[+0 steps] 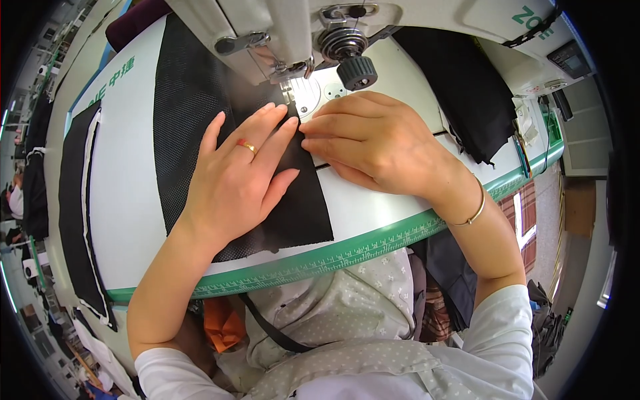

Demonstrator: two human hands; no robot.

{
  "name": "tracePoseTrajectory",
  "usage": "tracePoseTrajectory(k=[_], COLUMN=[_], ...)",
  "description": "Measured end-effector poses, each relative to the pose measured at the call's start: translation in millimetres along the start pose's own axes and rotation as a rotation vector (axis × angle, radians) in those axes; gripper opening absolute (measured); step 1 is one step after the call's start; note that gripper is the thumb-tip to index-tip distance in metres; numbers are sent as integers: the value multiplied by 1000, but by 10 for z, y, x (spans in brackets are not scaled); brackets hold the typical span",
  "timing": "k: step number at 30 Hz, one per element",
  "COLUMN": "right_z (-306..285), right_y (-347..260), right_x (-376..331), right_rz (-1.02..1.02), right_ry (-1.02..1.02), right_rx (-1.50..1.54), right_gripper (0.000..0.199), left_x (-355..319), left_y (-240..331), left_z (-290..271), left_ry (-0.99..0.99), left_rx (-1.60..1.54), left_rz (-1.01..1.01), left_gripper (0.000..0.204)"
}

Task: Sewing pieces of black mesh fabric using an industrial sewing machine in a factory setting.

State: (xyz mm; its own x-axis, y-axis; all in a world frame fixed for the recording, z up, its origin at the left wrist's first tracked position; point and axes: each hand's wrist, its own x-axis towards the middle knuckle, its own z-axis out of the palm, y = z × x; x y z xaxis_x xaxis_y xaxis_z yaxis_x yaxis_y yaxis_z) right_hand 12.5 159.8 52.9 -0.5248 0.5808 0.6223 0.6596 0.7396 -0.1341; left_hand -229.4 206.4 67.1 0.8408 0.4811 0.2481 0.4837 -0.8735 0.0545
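Note:
A long black fabric piece point(297, 213), part of it mesh-textured, runs from the table's front edge up beneath the sewing machine point(263, 20). My left hand point(230, 180) lies flat on it, fingers spread, a ring on one finger. Close by, my right hand point(390, 143) has its fingers pressed together at the fabric's right edge, just in front of the presser foot point(289, 93). What those fingertips pinch is mostly hidden, but the fabric edge runs into them. Beside the foot shows the shiny needle plate point(308, 97).
A stack of black fabric pieces point(470, 97) lies right of the machine's tension knob point(357, 72). At far left, a black strip with white edging point(77, 200) hangs over the table edge. Green ruler-marked trim point(320, 263) borders the front. Thin tools point(522, 155) lie at the right edge.

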Motion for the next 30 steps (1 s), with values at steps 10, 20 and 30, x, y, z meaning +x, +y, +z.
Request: tracePoseTrajectory(k=[10, 20, 30], right_z=[-5, 26, 53], right_y=[-43, -40, -51], right_x=[37, 46, 36], right_rz=[86, 73, 169], right_ry=[7, -22, -18], right_rx=[-84, -82, -110], right_gripper=[17, 21, 22], left_x=[53, -38, 27], left_y=[-19, 164, 104], left_z=[-124, -93, -30], left_ry=[-105, -126, -148], left_rx=[126, 66, 90], left_rz=[-1, -47, -103], left_gripper=[65, 77, 79])
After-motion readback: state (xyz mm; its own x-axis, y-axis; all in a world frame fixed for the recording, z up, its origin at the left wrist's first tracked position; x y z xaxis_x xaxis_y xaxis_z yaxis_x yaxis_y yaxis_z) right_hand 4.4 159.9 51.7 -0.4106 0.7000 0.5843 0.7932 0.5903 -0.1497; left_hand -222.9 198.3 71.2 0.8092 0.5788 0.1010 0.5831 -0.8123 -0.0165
